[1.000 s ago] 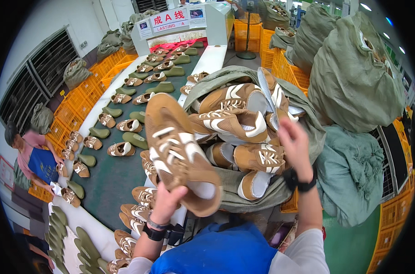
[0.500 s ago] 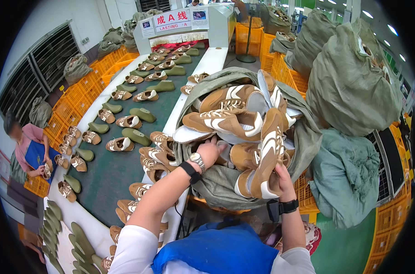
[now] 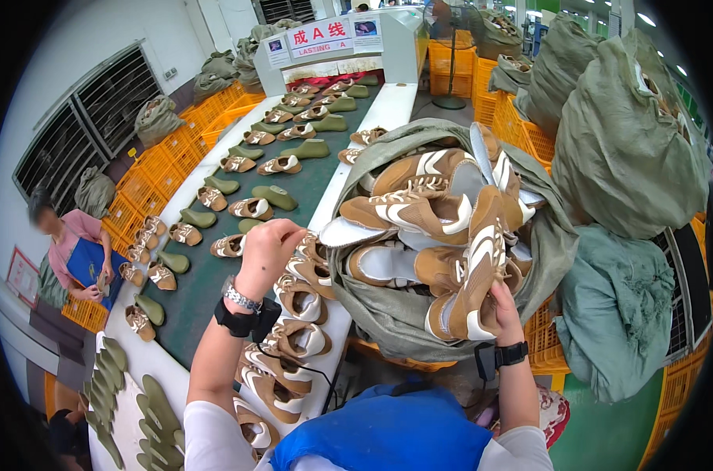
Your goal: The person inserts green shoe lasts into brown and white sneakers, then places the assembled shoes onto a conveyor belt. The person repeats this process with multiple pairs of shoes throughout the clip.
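Brown with white stripes, a shoe [image 3: 483, 247] is pinched near its heel in the right hand [image 3: 505, 308], its toe pointing away from the person. It lies over the other shoes heaped in an open grey-green sack [image 3: 403, 339]. The left hand [image 3: 267, 255] is bent, fingers drawn together, above a row of shoes [image 3: 305, 339] along a white ledge [image 3: 337, 206]; whether it pinches or touches one, I cannot tell. Beyond, a dark green belt [image 3: 190, 314] carries more brown shoes and olive foot-shaped blocks [image 3: 274, 196]. Across it stands a person in a pink shirt [image 3: 62, 239] and blue apron [image 3: 89, 261]. Full sacks [image 3: 627, 149] stand at the right.
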Demonstrator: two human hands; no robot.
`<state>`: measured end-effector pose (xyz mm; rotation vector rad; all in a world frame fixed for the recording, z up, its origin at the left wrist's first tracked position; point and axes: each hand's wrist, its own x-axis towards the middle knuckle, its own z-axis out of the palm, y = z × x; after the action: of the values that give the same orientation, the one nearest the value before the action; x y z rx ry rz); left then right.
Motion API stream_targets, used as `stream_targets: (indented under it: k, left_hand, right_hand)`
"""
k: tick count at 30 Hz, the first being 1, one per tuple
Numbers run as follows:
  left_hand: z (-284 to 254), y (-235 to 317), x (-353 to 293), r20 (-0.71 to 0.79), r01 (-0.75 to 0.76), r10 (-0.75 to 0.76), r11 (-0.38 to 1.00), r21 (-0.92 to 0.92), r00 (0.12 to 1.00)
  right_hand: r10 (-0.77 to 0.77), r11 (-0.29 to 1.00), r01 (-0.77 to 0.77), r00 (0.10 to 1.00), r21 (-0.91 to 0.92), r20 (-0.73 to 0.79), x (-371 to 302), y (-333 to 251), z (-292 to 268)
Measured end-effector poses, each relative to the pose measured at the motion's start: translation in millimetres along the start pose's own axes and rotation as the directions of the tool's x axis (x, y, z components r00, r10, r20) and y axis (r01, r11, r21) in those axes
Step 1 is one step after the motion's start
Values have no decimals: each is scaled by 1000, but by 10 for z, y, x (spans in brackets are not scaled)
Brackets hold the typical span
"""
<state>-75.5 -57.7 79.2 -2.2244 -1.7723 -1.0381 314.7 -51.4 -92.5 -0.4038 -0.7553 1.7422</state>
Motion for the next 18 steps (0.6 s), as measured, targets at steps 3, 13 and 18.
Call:
stream_targets:
  k: [3, 13, 18]
  left_hand:
    - [358, 198, -181, 80, -364, 373, 925, -110, 924]
    - [1405, 227, 235, 626, 116, -202, 977, 176, 753]
    - [1360, 270, 48, 779, -24, -187, 968, 251, 598]
  right_hand:
    - [34, 999, -34, 998, -6, -56, 102, 91, 17]
    - [26, 999, -28, 995, -15, -101, 91, 166, 42]
    - [-19, 999, 14, 990, -40, -140, 84, 194, 60]
